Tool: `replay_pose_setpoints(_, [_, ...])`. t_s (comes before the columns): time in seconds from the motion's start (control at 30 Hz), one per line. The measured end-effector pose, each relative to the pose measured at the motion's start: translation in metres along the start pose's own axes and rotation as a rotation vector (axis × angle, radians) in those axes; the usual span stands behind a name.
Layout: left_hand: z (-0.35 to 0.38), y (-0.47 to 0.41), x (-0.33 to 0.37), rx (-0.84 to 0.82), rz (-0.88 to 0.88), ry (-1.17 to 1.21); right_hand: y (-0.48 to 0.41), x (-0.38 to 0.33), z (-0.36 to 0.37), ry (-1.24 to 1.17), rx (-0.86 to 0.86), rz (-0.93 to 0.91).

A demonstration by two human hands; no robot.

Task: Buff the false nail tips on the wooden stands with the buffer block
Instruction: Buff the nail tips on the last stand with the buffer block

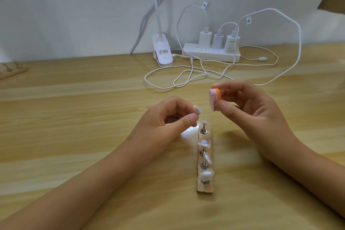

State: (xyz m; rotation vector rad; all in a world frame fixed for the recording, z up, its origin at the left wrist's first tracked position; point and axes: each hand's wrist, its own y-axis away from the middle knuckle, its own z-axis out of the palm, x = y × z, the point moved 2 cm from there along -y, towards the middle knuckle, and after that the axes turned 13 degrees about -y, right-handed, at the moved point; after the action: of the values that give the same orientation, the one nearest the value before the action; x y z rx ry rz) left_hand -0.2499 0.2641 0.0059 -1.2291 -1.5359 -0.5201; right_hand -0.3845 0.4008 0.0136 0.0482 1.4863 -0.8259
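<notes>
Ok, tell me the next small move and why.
Probably bring the buffer block in the right hand down onto the nail tip pinched by the left hand: the two are apart, so no buffing contact exists yet.

The wooden table [74,117] carries a nail stand [205,187], a second stand [13,71] far left, a lamp clamp [163,55], a power strip [211,54] and cables [261,84].
</notes>
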Motion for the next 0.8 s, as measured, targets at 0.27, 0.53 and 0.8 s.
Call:
replay_pose_setpoints(0.27, [0.0005,-0.0010,-0.0004,0.004,-0.019,-0.047,0.0073,-0.0014,0.0099,0.105,-0.119,-0.038])
replay_pose_setpoints(0.53, [-0.0003,-0.0008,-0.0008,0.016,0.005,-0.037,0.0064,0.0020,0.0078,0.016,-0.127,0.004])
replay_pose_setpoints(0.8, [0.0004,-0.0009,-0.0032,-0.001,0.005,-0.052,0.0052,-0.0019,0.0074,-0.003,-0.080,-0.057])
